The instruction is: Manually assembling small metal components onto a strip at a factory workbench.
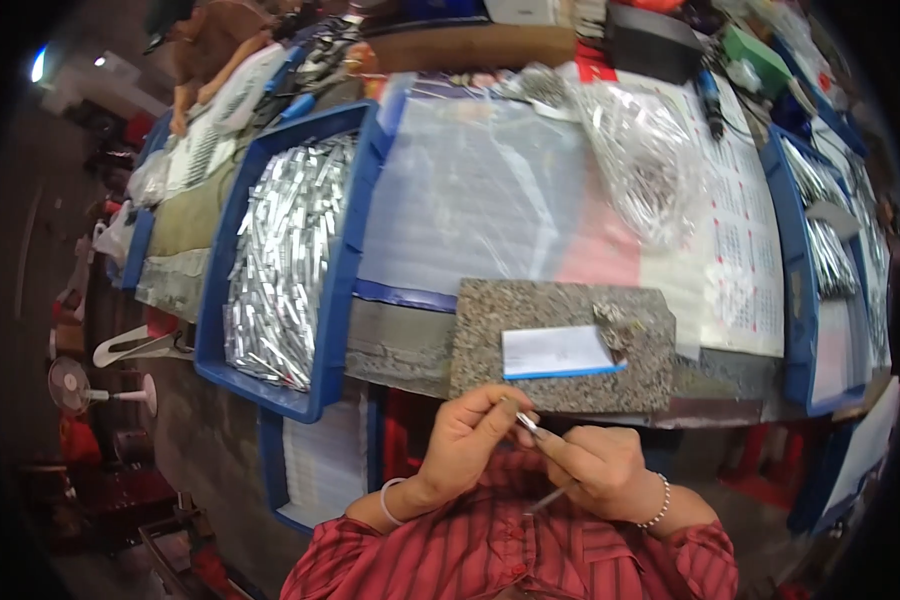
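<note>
While the left hand (470, 430) pinches a small metal piece (528, 425) just short of the stone slab (560, 308), the right hand (598, 468) closes on its other end, a thin rod (550, 498) jutting below. Work on it looks unfinished; whether silvery pieces (285, 260) heaped in the blue tray (340, 300) on the bench (400, 345) are done or waiting is unclear. Beyond, print on a white sheet (750, 260) is too blurred to read.

Lit at ten o'clock by a bright white lamp (38, 65) and a smaller light (99, 61); floored in dim grey, the floor (205, 450) showing at eight; furnished with a grey workbench (395, 347) at centre, white pedestal fan (68, 386) toward half past eight, red stool (770, 441) at four.
</note>
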Available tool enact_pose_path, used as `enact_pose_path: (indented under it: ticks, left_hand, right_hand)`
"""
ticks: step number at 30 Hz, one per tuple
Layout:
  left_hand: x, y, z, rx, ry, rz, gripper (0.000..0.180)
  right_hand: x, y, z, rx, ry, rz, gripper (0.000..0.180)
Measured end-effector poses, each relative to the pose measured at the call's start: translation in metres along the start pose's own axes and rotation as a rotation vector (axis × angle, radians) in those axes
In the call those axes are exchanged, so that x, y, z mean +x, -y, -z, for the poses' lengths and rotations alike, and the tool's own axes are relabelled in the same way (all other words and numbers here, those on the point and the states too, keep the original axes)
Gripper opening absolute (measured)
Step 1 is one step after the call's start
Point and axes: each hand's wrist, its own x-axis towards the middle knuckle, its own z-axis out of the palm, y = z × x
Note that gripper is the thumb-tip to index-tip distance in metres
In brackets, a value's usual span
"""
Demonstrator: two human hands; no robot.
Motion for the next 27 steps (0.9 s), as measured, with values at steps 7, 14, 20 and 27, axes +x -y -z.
enact_pose_path:
  ticks: [7, 14, 20, 27]
  left_hand:
    - [0.005, -0.028, 0.021, 0.319, 0.367, 0.252, 0.019]
    - [0.004, -0.015, 0.036, 0.563, 0.659, 0.531, 0.031]
    - [0.004, -0.053, 0.036, 0.809, 0.389, 0.154, 0.023]
    - [0.034, -0.059, 0.056, 0.793, 0.207, 0.074, 0.023]
  right_hand:
    - [-0.001, -0.002, 0.031, -0.143, 0.166, 0.208, 0.03]
    - [0.006, -0.002, 0.028, -0.139, 0.324, 0.42, 0.023]
    - [0.007, -0.015, 0.028, 0.013, 0.087, 0.095, 0.032]
    - [0.018, -0.017, 0.046, 0.271, -0.071, -0.3, 0.053]
